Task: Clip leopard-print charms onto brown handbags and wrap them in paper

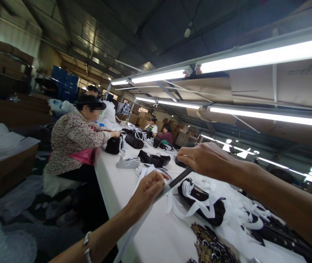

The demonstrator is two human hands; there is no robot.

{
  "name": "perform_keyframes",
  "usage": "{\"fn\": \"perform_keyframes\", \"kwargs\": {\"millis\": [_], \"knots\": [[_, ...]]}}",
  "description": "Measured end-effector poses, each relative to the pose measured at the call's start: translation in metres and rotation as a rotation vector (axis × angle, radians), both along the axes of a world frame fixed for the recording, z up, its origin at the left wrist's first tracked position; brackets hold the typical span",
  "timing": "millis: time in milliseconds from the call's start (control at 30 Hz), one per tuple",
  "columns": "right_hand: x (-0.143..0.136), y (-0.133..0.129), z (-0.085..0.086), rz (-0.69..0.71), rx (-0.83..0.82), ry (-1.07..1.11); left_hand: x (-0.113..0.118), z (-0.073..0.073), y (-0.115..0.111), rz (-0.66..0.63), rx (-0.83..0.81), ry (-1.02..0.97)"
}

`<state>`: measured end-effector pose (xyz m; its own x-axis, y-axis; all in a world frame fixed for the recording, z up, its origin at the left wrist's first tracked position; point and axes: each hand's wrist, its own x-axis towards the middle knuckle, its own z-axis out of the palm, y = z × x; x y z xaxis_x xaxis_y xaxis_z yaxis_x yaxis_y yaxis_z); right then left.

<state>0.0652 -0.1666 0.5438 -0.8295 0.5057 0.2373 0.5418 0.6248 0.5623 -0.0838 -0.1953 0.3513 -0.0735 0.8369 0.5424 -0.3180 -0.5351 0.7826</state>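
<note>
A dark grey strap [180, 178] is stretched at a slant above the white table [156, 233]. My right hand [205, 159] grips its upper end with the fingers closed. Lower and to the left, my left hand [147, 188] pinches the strap's other end, where a long white strip [135, 230] hangs down past the table edge. Just beyond the strap lies a black item like a soft shoe [213, 209], wound with white ribbon. Whether the grey strap joins the white strip is hidden by my left fingers.
A grey tape dispenser [128, 163] and black shoes [154, 159] rest farther up the table. Brown and metallic trim pieces [210, 243] lie near me, beside heaped white material [227, 199]. A co-worker [75, 140] sits at the left edge, hands on a black item [114, 145].
</note>
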Motion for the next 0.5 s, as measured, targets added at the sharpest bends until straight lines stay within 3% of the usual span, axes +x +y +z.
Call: {"fn": "perform_keyframes", "kwargs": {"millis": [167,267,367,500], "knots": [[-0.027,-0.012,0.006,0.029,-0.035,0.07,0.013,0.079,0.02,-0.109,0.259,-0.189],[-0.031,-0.014,0.016,-0.01,-0.134,0.211,0.012,0.108,0.03,-0.215,0.283,-0.188],[-0.022,-0.009,0.028,-0.016,-0.18,0.3,0.01,0.105,0.026,-0.322,0.215,-0.183],[0.009,0.006,0.024,-0.108,-0.229,0.319,0.016,0.054,0.004,-0.48,0.037,0.053]]}}
